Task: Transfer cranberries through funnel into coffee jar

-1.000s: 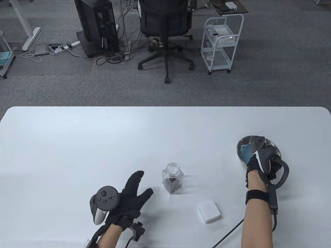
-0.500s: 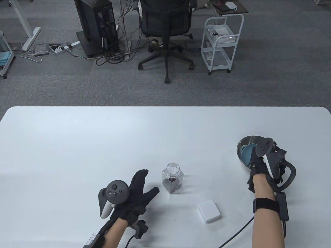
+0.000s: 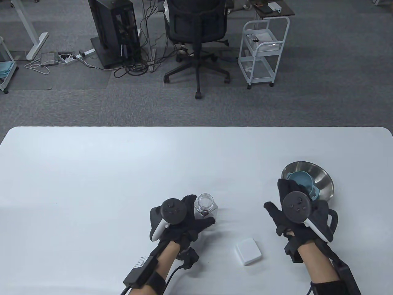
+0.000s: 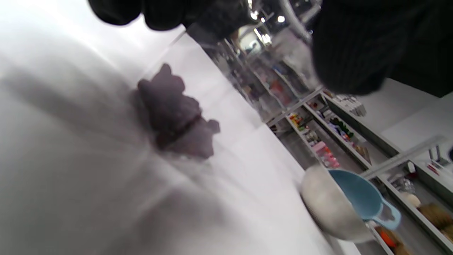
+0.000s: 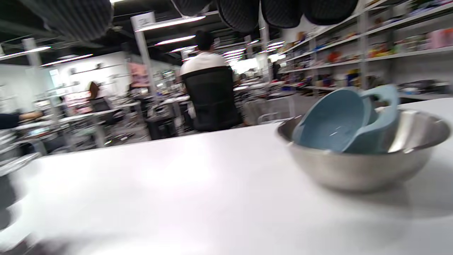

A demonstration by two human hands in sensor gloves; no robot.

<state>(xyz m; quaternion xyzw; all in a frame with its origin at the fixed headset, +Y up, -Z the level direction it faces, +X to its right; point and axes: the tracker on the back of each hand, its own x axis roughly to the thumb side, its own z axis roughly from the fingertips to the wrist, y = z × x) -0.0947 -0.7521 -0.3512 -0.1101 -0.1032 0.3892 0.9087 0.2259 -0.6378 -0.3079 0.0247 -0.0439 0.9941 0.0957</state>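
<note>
Cranberries [image 3: 206, 218] are seen as a dark heap at the bottom of the open jar [image 3: 205, 212], which is gripped by the left hand [image 3: 184, 219] near the table's [image 3: 92, 184] front edge, while the blue funnel [image 3: 302, 183] lies tilted in the steel bowl [image 3: 322, 181] and the right hand [image 3: 296, 215] hovers beside it, released and holding nothing. Tipping of the lidless jar, and spilled fruit, could be caused by a careless squeeze. Only the right wrist view shows the funnel leaning on the bowl's rim; the jar's grip is confirmed only from above.

Clear square jar [image 3: 205, 206] upright near table's front center, mouth open, dark cranberries [image 4: 175, 113] in bottom. Blue funnel [image 3: 302, 182] lies tilted inside steel bowl [image 3: 322, 178] at right, handle over near rim. White lid [image 3: 248, 251] flat near jar.
</note>
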